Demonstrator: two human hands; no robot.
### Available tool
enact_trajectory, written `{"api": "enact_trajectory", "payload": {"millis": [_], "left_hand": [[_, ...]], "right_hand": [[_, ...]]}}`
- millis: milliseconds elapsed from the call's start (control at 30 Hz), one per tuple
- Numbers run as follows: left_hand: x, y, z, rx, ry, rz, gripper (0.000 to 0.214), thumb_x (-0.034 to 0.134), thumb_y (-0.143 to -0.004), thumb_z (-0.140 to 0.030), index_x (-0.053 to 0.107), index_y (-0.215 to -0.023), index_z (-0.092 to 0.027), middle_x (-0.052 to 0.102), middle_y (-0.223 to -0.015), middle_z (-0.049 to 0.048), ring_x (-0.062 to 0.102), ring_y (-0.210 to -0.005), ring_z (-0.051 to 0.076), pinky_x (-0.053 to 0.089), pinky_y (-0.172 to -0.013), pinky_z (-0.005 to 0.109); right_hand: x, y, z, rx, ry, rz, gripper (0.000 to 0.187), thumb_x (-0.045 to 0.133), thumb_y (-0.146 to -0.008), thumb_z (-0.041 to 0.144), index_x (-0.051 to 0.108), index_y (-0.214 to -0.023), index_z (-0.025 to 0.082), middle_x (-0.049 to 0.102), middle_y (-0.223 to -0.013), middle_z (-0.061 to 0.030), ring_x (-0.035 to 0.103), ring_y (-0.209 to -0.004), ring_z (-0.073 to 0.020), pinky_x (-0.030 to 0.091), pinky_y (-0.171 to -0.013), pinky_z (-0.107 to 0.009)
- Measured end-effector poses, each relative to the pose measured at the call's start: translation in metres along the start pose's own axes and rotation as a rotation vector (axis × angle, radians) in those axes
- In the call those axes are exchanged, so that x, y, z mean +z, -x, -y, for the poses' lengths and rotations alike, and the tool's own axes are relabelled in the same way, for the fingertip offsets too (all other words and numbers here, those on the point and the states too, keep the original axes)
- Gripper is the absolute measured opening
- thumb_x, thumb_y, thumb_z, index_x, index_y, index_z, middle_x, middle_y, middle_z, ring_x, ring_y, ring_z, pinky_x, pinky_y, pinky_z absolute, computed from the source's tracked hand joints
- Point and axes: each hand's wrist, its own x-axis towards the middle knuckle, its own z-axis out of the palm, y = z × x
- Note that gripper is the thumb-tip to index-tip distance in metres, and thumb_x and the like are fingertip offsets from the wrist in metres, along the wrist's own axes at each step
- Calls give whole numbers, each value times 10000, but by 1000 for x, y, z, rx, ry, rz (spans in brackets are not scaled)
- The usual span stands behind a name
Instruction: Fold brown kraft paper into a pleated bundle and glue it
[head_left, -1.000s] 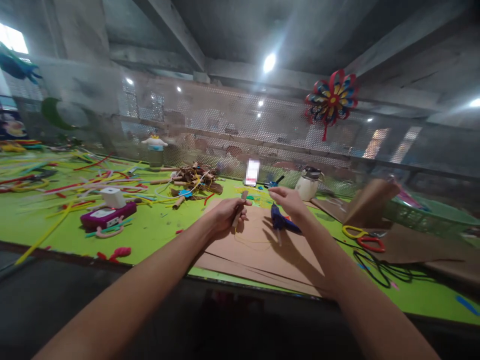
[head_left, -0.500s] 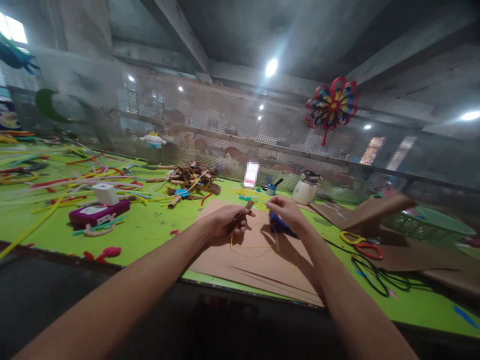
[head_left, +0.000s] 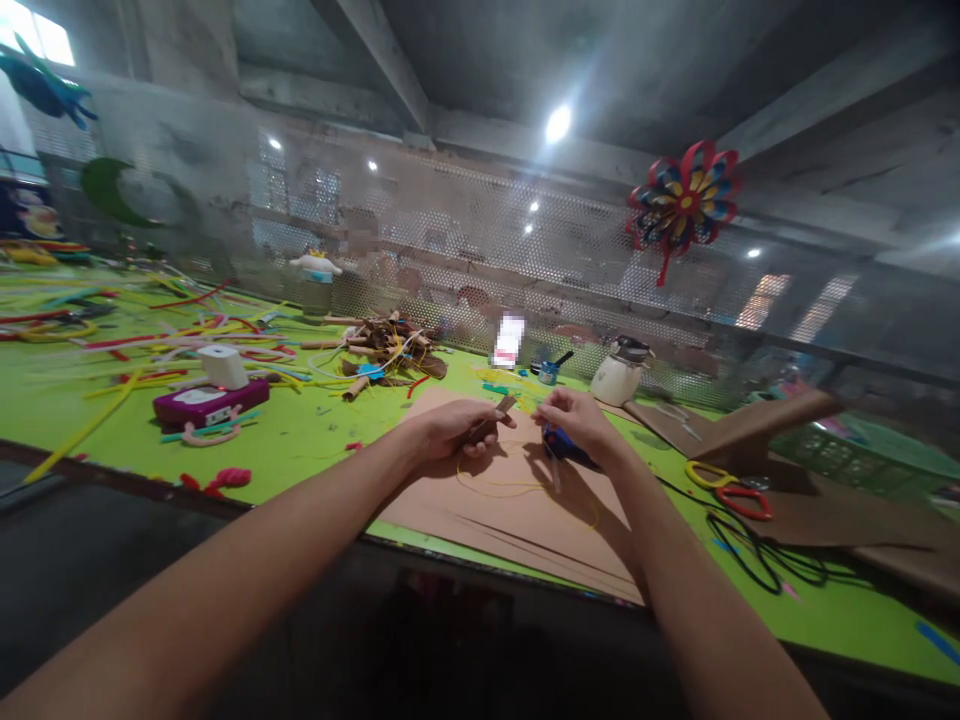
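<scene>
My left hand (head_left: 457, 430) is closed around a small brown roll of paper (head_left: 501, 409) whose tip sticks out past my fingers. My right hand (head_left: 574, 420) is pinched close to that tip, fingers together on something too thin to name, maybe a yellow thread. A loop of yellow thread (head_left: 517, 490) lies on the brown cardboard sheet (head_left: 510, 510) under both hands. A blue glue gun (head_left: 566, 448) rests on the cardboard just behind my right hand.
On the green table (head_left: 315, 450) lie a purple box with a white tape roll (head_left: 202, 400), a heap of brown scraps (head_left: 390, 355), a white jar (head_left: 619, 375), red and yellow scissors (head_left: 731, 490), a black cable (head_left: 765, 560), and a green basket (head_left: 855, 450). A paper pinwheel (head_left: 684, 200) hangs on the mesh wall.
My hands have come closer together over the cardboard, and the right hand has lowered toward the roll's tip. The brown roll now tilts more toward the right.
</scene>
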Motion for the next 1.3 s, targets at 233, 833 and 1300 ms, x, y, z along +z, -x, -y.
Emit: {"api": "enact_trajectory", "payload": {"millis": [233, 833, 1300], "left_hand": [[3, 7, -3, 3, 32, -18, 270, 597, -730, -306, 594, -949, -147, 451, -563, -41, 251, -394, 24, 146, -388, 184], [1, 5, 0, 74, -378, 98, 346, 533, -811, -443, 575, -978, -142, 416, -612, -25, 295, -470, 55, 174, -441, 233], [23, 8, 5, 76, -454, 78, 378, 509, -808, -507, 589, -885, -145, 314, -610, -41, 253, -511, 71, 164, -460, 239]], "right_hand": [[-1, 5, 3, 118, 19, 196, 249, 680, -659, 373, 679, -770, 150, 567, -547, 18, 462, -476, -94, 343, -454, -219], [-7, 12, 34, -76, -1017, 135, 215, 556, -835, 340, 605, -671, 210, 660, -773, -13, 606, -859, -169, 439, -857, -388], [0, -2, 26, 109, -1020, -101, 287, 553, -805, 293, 431, -571, 181, 247, -428, 91, 204, -352, -46, 251, -362, -173]]}}
